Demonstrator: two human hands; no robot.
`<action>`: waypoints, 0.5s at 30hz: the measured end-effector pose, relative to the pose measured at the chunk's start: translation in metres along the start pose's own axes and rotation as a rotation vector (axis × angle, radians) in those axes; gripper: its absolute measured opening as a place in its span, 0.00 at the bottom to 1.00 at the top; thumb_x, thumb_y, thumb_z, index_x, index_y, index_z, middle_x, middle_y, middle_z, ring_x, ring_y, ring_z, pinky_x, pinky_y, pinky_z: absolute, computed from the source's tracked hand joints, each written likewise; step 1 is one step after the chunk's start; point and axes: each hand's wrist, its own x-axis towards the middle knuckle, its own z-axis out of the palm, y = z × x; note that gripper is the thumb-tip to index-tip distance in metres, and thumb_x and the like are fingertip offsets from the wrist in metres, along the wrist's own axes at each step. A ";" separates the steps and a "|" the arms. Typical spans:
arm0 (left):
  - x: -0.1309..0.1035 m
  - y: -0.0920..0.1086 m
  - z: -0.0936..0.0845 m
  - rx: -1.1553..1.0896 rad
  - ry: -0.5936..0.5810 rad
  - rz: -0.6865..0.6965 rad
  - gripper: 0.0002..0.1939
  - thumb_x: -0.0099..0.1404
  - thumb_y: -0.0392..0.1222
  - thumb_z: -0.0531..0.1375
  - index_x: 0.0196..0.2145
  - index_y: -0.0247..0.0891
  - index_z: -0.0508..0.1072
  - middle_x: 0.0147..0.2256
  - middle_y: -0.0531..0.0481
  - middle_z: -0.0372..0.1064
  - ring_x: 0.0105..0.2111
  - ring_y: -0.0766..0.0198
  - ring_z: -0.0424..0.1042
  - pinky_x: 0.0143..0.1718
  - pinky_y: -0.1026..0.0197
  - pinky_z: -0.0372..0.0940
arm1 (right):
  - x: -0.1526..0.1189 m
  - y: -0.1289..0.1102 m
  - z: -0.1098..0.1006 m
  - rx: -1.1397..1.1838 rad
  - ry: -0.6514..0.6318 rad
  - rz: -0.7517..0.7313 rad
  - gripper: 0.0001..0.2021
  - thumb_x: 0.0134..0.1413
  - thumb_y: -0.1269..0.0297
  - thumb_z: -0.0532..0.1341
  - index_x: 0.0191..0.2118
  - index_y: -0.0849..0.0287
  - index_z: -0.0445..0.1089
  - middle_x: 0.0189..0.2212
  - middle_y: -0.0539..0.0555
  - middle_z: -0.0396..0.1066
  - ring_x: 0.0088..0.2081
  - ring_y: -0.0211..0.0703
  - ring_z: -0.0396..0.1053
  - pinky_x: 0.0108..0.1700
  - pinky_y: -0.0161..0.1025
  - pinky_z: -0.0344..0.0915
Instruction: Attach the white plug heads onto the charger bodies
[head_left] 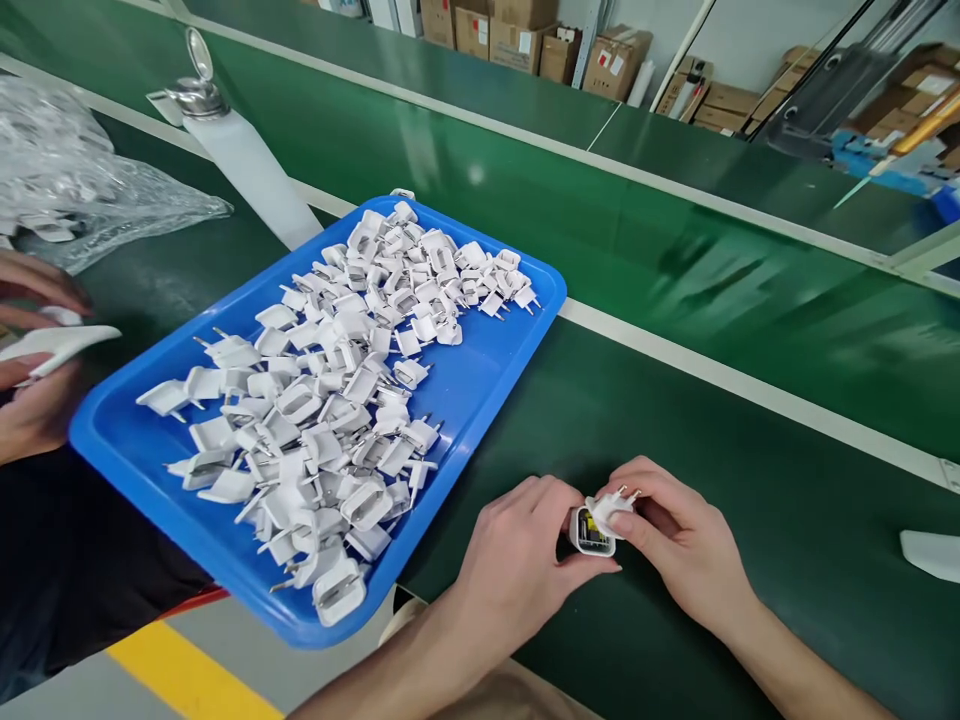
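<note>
My left hand point(525, 550) grips a small white charger housing point(594, 535), its open end facing up and dark and yellow parts showing inside. Between the fingers of my right hand point(679, 535) is a white plug cap point(611, 508) with two metal pins, held at the housing's open end and tilted. To the left of my hands lies a blue tray point(480, 430) with several white plug caps point(337, 400) heaped in it, their pins pointing in different directions.
Another person's hands point(37, 370) hold a white piece left of the tray. Behind are a white bottle point(247, 170) with a metal lid and a clear plastic bag point(97, 170). A white piece point(930, 553) lies at the right edge. A green barrier point(637, 220) runs behind the table.
</note>
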 end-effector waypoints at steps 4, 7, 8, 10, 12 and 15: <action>0.001 0.001 0.001 0.020 0.000 0.000 0.25 0.55 0.48 0.77 0.33 0.41 0.63 0.31 0.59 0.67 0.29 0.65 0.67 0.28 0.61 0.54 | -0.002 -0.003 -0.002 -0.083 0.004 -0.049 0.02 0.66 0.61 0.66 0.42 0.48 0.77 0.37 0.52 0.72 0.34 0.41 0.72 0.29 0.35 0.67; 0.001 0.002 0.000 0.015 -0.001 0.004 0.24 0.57 0.47 0.76 0.32 0.41 0.62 0.30 0.59 0.67 0.29 0.65 0.67 0.28 0.61 0.54 | -0.004 -0.007 -0.003 -0.175 -0.011 -0.149 0.03 0.65 0.64 0.66 0.43 0.50 0.77 0.36 0.52 0.73 0.34 0.41 0.72 0.30 0.35 0.68; 0.001 0.003 0.000 0.015 -0.002 0.008 0.24 0.58 0.47 0.75 0.32 0.41 0.62 0.30 0.59 0.67 0.28 0.65 0.67 0.28 0.61 0.55 | -0.004 -0.008 -0.002 -0.202 -0.018 -0.187 0.03 0.65 0.66 0.66 0.43 0.51 0.76 0.36 0.53 0.74 0.34 0.42 0.72 0.31 0.36 0.69; 0.002 0.003 -0.001 0.019 -0.003 0.014 0.23 0.59 0.47 0.75 0.32 0.41 0.63 0.30 0.59 0.68 0.29 0.65 0.67 0.28 0.61 0.56 | -0.006 -0.009 -0.001 -0.239 -0.010 -0.243 0.05 0.64 0.69 0.66 0.44 0.52 0.75 0.35 0.53 0.75 0.33 0.42 0.73 0.31 0.38 0.70; 0.002 0.004 -0.002 0.026 -0.009 0.012 0.23 0.58 0.48 0.75 0.32 0.41 0.63 0.31 0.59 0.68 0.29 0.65 0.68 0.28 0.61 0.57 | -0.007 -0.011 -0.001 -0.258 0.050 -0.240 0.09 0.64 0.70 0.64 0.47 0.52 0.74 0.32 0.52 0.75 0.29 0.40 0.71 0.27 0.36 0.68; 0.001 0.004 -0.001 0.032 -0.017 0.008 0.23 0.58 0.49 0.75 0.32 0.41 0.63 0.31 0.58 0.69 0.30 0.64 0.69 0.28 0.61 0.57 | -0.007 -0.018 -0.007 -0.254 0.109 -0.187 0.08 0.65 0.69 0.64 0.47 0.50 0.74 0.30 0.49 0.76 0.22 0.37 0.68 0.21 0.33 0.65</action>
